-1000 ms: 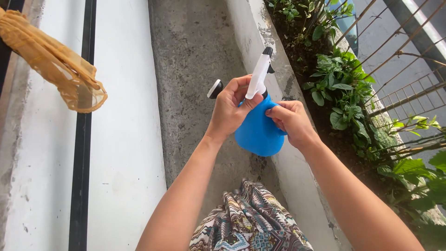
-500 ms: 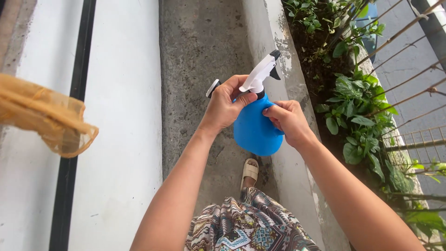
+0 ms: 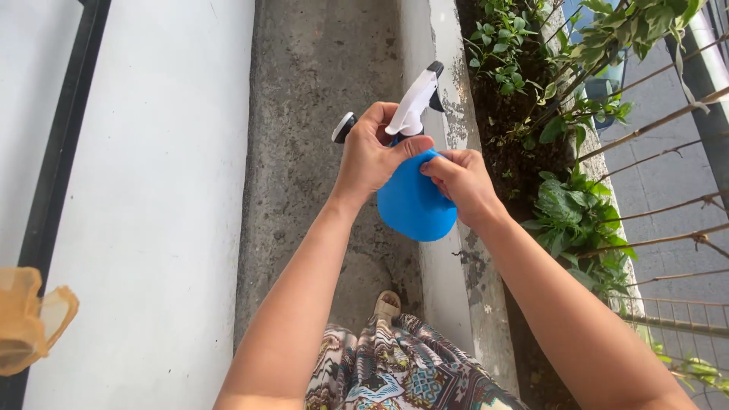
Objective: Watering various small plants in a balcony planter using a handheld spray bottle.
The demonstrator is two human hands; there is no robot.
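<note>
Patterned skirt (image 3: 395, 364): nearest the camera, at the bottom edge; a sandalled foot (image 3: 387, 305) shows just beyond it on the concrete floor (image 3: 319, 152).
Orange mesh bag (image 3: 26, 319): hangs at the lower left, well apart from both hands.
Left hand (image 3: 372, 156): closed around the neck of the spray bottle, thumb laid across the collar just under the white trigger head (image 3: 416, 102); a small black-and-white cap (image 3: 343, 127) juts out beyond its knuckles.
Right hand (image 3: 459, 182): fingers curled shut, pinching the upper shoulder of the bottle from the other side.
Spray bottle (image 3: 414, 205): blue, rounded body, held in the air between the two hands above the floor and beside the ledge, tilted so the nozzle points up and away.
Handling note: the head probably seats best if one hand keeps the body steady while the other works only at the collar, with the bottle kept near upright so nothing spills.
Concrete ledge (image 3: 444, 250): pale and weathered, runs away from the camera just right of the bottle.
Planter bed (image 3: 516, 152): dark soil past the ledge, with leafy green plants (image 3: 573, 212).
Railing (image 3: 661, 243): thin rusted bars beyond the plants, stems reaching through them.
Obstructions: none between the hands and the bottle; the ledge lies close beneath the right forearm.
</note>
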